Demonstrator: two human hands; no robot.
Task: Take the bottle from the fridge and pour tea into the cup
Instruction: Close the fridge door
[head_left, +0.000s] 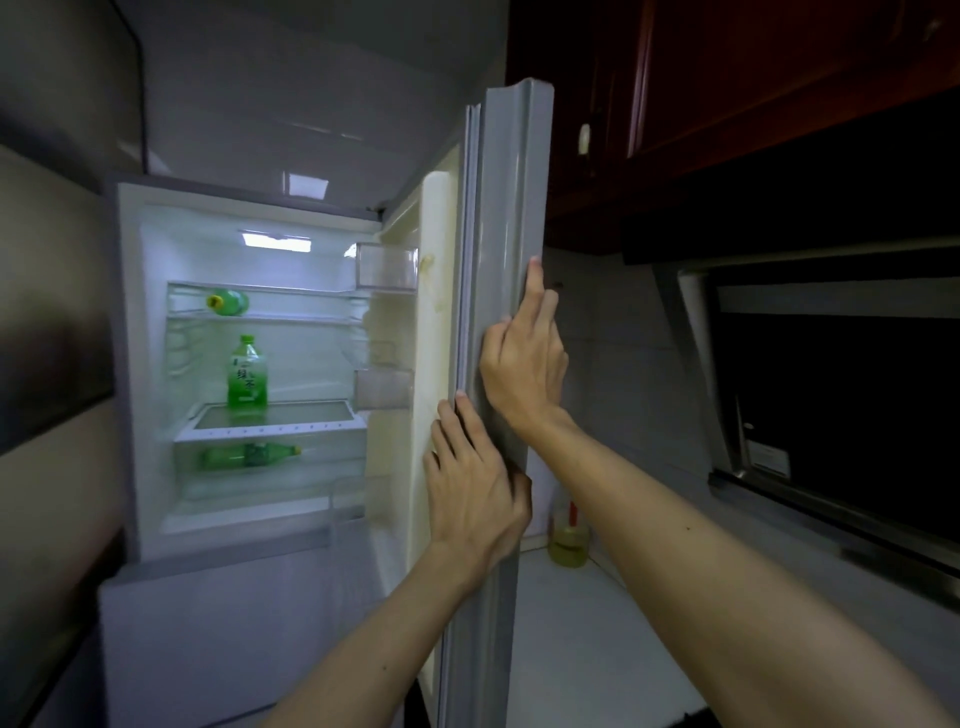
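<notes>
The fridge stands open, lit inside. A green tea bottle (247, 374) stands upright on the middle glass shelf. Another green bottle (228, 301) lies on the top shelf, and a third (252, 455) lies in the drawer below. The fridge door (506, 208) is swung out to the right, edge toward me. My left hand (475, 486) grips the door's edge from the inner side, thumb wrapped around it. My right hand (524, 358) presses on the door's outer edge higher up, fingers pointing upward. No cup is in view.
Door bins (387, 267) hang on the inside of the door. A jug of yellowish liquid (570, 535) stands on the white counter (587, 639) behind the door. Dark red wall cupboards (727, 78) and a range hood (831, 374) are at the right.
</notes>
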